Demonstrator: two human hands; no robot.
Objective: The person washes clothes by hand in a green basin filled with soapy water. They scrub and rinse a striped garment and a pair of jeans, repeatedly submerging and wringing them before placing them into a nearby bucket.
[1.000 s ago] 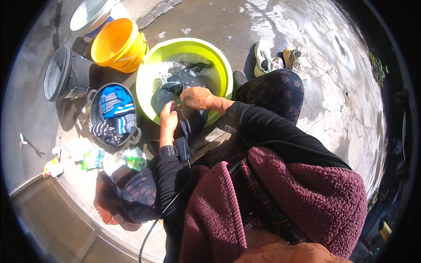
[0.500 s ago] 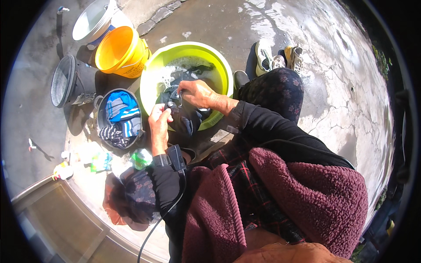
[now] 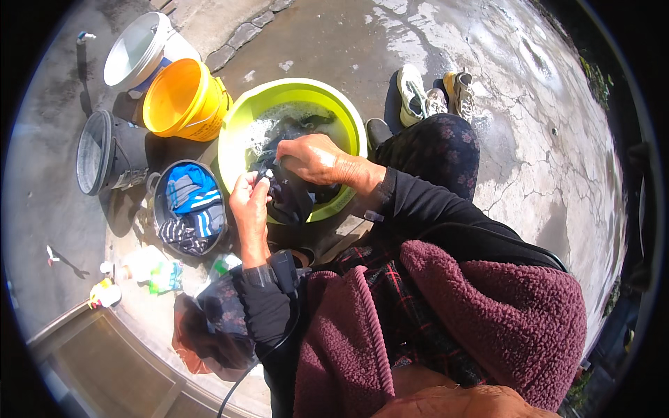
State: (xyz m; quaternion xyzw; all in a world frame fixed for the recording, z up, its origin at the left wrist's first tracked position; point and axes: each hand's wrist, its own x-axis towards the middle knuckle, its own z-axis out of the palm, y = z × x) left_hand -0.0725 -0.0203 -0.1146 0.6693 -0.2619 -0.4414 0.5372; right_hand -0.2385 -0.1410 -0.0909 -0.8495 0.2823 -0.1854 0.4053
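Note:
A dark wet garment (image 3: 291, 198) hangs over the near edge of a lime-green basin (image 3: 353, 111). My left hand (image 3: 249, 207) pinches the garment's cloth at the basin's left near side. Just above and to the right, my right hand (image 3: 311, 159) is closed on another part of the same garment, close to the left fingertips. A small pale spot shows on the cloth between the hands; I cannot make out what it is. More dark cloth (image 3: 306, 125) lies in the foamy water behind my right hand.
Left of the basin stands a dark tub (image 3: 224, 226) of blue and striped clothes. Beyond it are yellow (image 3: 202, 122), white (image 3: 132, 49) and grey (image 3: 104, 153) buckets. Bottles and packages (image 3: 164, 275) lie near my left forearm. Shoes (image 3: 412, 94) stand at the far right.
The whole view has shifted a little, so the basin sits lower in it. Both hands keep hold of the garment, and its cloth between them has shifted and bunched differently.

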